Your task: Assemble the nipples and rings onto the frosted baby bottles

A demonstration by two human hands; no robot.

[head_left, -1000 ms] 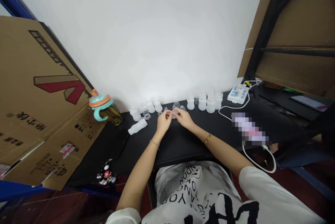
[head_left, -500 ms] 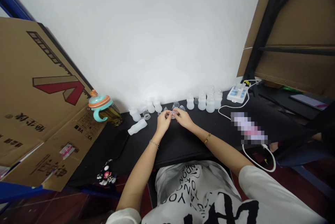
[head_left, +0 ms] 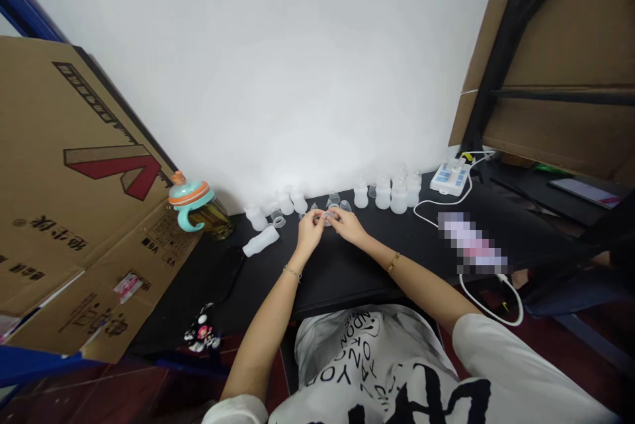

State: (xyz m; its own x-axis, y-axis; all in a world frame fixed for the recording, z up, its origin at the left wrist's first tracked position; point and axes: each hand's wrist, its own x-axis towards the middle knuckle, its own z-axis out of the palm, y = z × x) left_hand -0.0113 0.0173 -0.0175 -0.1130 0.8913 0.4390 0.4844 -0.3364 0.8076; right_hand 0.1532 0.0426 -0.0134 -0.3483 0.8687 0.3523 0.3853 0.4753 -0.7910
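My left hand (head_left: 309,231) and my right hand (head_left: 348,225) meet over the black table (head_left: 347,265), fingers pinched together on a small clear plastic part (head_left: 327,215) held between them. Just behind the hands lie a few clear caps (head_left: 333,200). A row of small white bottles (head_left: 391,192) stands at the back right. More white bottles (head_left: 285,202) stand at the back left, and one bottle (head_left: 260,240) lies on its side left of my left hand.
A teal and orange sippy cup (head_left: 196,206) stands at the table's left end beside a large cardboard box (head_left: 74,199). A white power strip (head_left: 450,177) with a cable sits back right. A black shelf frame (head_left: 510,47) rises on the right.
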